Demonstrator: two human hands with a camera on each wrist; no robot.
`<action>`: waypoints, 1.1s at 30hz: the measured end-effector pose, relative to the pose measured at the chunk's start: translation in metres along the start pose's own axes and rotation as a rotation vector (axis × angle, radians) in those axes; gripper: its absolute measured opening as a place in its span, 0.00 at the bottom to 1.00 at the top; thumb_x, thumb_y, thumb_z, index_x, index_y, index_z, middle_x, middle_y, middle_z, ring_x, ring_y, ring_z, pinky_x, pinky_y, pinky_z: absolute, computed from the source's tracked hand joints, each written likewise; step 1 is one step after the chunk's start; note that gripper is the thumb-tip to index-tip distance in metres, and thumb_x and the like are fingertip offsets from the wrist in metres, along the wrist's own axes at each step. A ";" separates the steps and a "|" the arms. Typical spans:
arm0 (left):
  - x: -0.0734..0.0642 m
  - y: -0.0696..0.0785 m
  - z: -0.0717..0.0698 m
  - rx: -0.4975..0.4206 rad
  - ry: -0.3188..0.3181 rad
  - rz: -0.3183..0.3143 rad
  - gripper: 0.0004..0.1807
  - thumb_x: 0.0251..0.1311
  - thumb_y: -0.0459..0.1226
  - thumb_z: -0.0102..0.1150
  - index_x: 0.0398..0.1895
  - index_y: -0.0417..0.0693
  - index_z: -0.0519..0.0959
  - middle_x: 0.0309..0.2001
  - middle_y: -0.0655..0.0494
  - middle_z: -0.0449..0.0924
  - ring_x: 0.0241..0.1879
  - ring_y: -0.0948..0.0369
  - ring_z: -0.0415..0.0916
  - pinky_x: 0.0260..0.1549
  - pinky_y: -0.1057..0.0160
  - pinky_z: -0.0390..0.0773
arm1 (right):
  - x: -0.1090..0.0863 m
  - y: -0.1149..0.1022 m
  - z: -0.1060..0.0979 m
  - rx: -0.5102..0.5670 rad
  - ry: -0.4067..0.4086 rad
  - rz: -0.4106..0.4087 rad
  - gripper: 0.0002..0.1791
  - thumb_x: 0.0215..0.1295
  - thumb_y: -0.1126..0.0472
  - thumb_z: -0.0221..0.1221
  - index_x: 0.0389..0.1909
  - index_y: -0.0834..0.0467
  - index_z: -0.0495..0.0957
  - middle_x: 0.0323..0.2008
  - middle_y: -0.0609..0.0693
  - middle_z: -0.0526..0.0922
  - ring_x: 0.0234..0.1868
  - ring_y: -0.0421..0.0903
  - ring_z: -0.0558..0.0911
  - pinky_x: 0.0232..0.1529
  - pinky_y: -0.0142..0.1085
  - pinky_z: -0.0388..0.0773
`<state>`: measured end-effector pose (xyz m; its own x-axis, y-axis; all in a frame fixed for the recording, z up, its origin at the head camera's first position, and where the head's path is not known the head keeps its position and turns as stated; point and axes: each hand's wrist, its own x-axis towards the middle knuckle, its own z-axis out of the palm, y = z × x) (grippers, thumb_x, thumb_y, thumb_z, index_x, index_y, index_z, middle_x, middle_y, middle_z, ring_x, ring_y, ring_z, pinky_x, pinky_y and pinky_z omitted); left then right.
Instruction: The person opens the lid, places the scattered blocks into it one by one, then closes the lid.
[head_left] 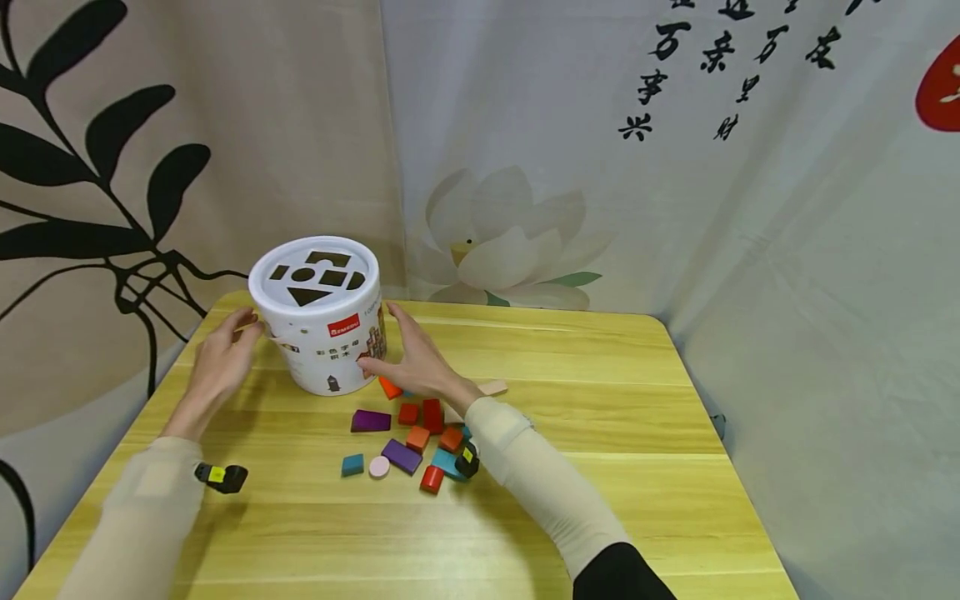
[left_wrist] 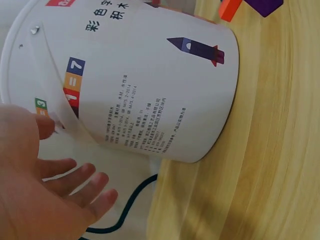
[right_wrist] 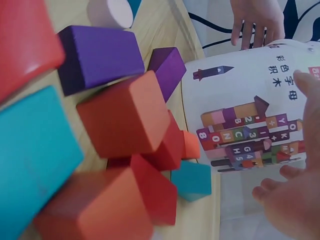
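A white bucket (head_left: 318, 346) with printed pictures stands upright toward the table's back left. Its white lid (head_left: 272, 287) has cut-outs of several shapes, among them a circle and a triangle. My left hand (head_left: 223, 358) is at the bucket's left side, its fingers loosely bent. In the left wrist view the thumb lies beside the bucket's white strap handle (left_wrist: 47, 75), the other fingers spread apart below. Against the bucket's right side is my right hand (head_left: 420, 362), thumb and fingers spread along the wall. Both hands flank the bucket without curling round anything.
Several coloured blocks lie loose in front of the bucket, including a purple block (head_left: 371, 422), a blue block (head_left: 352, 465), a pale pink round block (head_left: 378, 467) and a red cylinder (head_left: 432, 479). The wooden table (head_left: 600, 500) meets a printed curtain (head_left: 525, 100) behind.
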<state>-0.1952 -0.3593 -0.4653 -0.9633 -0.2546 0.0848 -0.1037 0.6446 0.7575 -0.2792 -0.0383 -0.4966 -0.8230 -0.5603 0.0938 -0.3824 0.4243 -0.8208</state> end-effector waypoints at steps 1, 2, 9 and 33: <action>0.002 -0.001 0.000 -0.003 -0.009 -0.007 0.40 0.90 0.56 0.33 0.92 0.41 0.55 0.86 0.30 0.64 0.82 0.24 0.63 0.78 0.22 0.65 | 0.002 0.000 0.002 0.008 0.003 -0.001 0.62 0.68 0.28 0.71 0.94 0.34 0.44 0.93 0.40 0.53 0.93 0.54 0.58 0.88 0.68 0.61; 0.003 -0.002 0.001 -0.007 -0.017 -0.013 0.40 0.91 0.56 0.33 0.92 0.41 0.55 0.85 0.29 0.64 0.83 0.24 0.62 0.78 0.22 0.64 | 0.003 0.000 0.004 0.020 0.004 -0.003 0.62 0.68 0.29 0.72 0.93 0.33 0.45 0.93 0.40 0.54 0.93 0.54 0.59 0.88 0.68 0.62; 0.012 -0.009 0.008 -0.136 -0.042 -0.056 0.37 0.90 0.53 0.30 0.88 0.38 0.64 0.80 0.27 0.72 0.63 0.57 0.86 0.55 0.69 0.86 | 0.012 -0.002 0.012 0.077 0.030 -0.030 0.64 0.67 0.32 0.75 0.93 0.30 0.43 0.92 0.40 0.57 0.92 0.52 0.60 0.88 0.66 0.62; 0.012 0.007 -0.006 -0.246 -0.088 -0.100 0.33 0.87 0.41 0.35 0.83 0.29 0.69 0.77 0.33 0.74 0.49 0.79 0.76 0.48 0.78 0.86 | 0.028 -0.001 0.032 0.197 0.143 -0.054 0.59 0.68 0.40 0.78 0.90 0.30 0.50 0.86 0.41 0.67 0.85 0.47 0.71 0.85 0.58 0.72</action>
<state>-0.2064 -0.3620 -0.4548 -0.9702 -0.2377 -0.0469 -0.1467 0.4226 0.8944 -0.2883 -0.0772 -0.5113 -0.8597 -0.4664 0.2081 -0.3500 0.2413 -0.9051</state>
